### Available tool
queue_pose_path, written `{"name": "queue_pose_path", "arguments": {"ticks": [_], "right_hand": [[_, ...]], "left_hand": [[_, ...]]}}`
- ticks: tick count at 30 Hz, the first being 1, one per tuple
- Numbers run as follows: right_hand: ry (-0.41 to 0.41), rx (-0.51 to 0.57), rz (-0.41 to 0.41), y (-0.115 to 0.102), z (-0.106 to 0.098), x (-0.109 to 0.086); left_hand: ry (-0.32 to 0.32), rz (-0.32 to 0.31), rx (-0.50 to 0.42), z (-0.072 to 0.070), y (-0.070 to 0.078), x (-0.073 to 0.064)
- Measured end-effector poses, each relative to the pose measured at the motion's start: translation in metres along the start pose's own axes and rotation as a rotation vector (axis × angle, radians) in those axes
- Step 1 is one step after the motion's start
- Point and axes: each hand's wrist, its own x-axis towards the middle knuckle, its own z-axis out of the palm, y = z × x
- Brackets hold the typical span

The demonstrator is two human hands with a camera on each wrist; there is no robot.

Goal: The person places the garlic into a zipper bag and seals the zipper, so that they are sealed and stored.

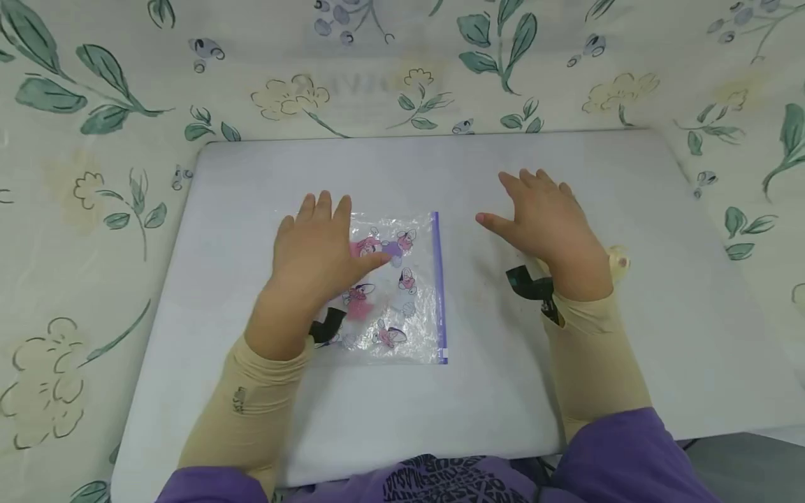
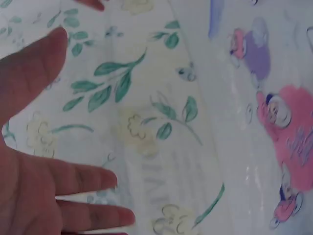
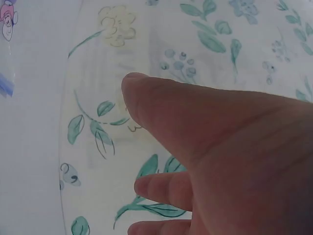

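A clear zip bag [image 1: 415, 307] with pink and purple cartoon prints and a purple zip strip lies on the white table. Over its left part, in the head view, my left hand [image 1: 317, 255] spreads its fingers straight, holding nothing. The left wrist view shows that hand's thumb and fingers [image 2: 88, 180] apart, with the printed bag [image 2: 298, 132] at the right. To the right of the bag, my right hand [image 1: 544, 220] hovers with fingers extended and nothing in it. In the right wrist view its thumb [image 3: 161, 103] stretches out, and a corner of the bag [image 3: 7, 83] shows at the left edge.
The white tabletop [image 1: 478, 412] carries the bag near its middle. Behind and beside it hangs a cloth [image 1: 371, 63] printed with leaves and flowers. Dark straps [image 1: 528, 285] stick out at the wrists. A grey surface [image 1: 742, 468] shows at the lower right.
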Motion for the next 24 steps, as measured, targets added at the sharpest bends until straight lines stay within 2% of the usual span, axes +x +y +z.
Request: {"name": "queue_pose_path", "arguments": {"ticks": [3,6,8,11,16,21,24], "right_hand": [[-0.007,0.017,0.003,0.0,-0.001,-0.002],[-0.005,0.026,-0.007,-0.001,-0.002,-0.003],[0.005,0.023,-0.02,-0.001,-0.004,-0.003],[0.026,0.008,-0.04,0.0,-0.006,-0.004],[0.026,0.018,-0.081,0.001,-0.012,-0.006],[0.011,0.057,-0.099,0.002,-0.012,-0.009],[0.013,0.071,-0.092,0.006,-0.011,-0.012]], "left_hand": [[-0.04,0.002,0.046,0.014,0.028,0.0],[-0.12,0.066,0.064,0.031,0.051,0.0],[-0.162,0.121,0.083,0.041,0.061,0.001],[-0.188,0.186,0.115,0.051,0.067,0.006],[-0.206,0.212,0.1,0.066,0.069,0.01],[-0.164,0.239,0.114,0.08,0.072,0.01],[-0.152,0.235,0.121,0.082,0.075,0.011]]}}
